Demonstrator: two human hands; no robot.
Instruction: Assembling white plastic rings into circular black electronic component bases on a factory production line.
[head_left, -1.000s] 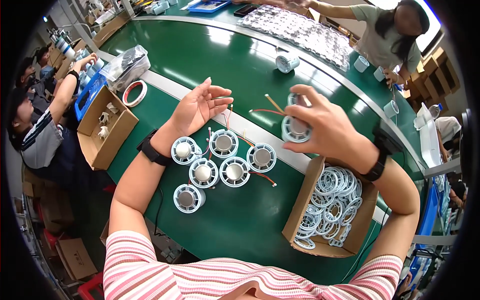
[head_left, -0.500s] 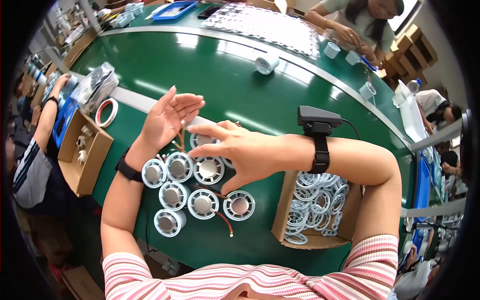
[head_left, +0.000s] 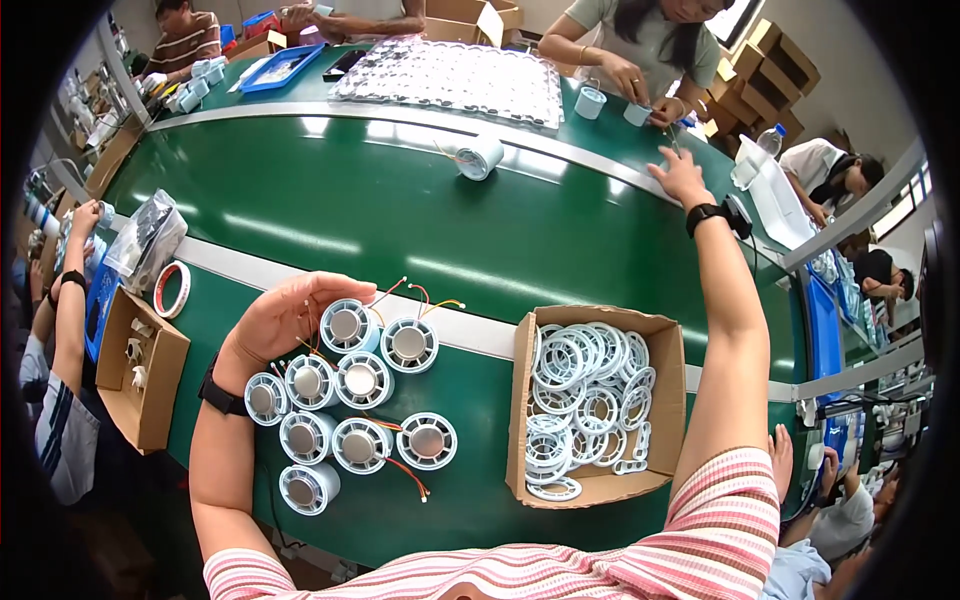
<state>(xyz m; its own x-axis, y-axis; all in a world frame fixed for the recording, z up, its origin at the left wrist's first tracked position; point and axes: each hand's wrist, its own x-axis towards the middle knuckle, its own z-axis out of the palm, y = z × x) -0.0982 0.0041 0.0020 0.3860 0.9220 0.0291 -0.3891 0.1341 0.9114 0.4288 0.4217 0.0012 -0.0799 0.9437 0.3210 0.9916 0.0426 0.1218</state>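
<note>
Head view: right hand (head_left: pixel 683 182), splayed, has moved off the cylinders (head_left: pixel 363 380), across the belt (head_left: pixel 380 205); left hand (head_left: pixel 275 322) curves loosely beside them.

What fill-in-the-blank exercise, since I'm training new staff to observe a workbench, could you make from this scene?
1. The left hand curves beside a cluster of ____ visible light-blue round parts.
2. The right hand reaches farther out than the ____ hand.
3. The cardboard box to the right of the cluster holds a pile of light-blue plastic ____.
4. Out on the green surface, one lone part lies on its ____.

Missing words: nine; left; rings; side.
</note>
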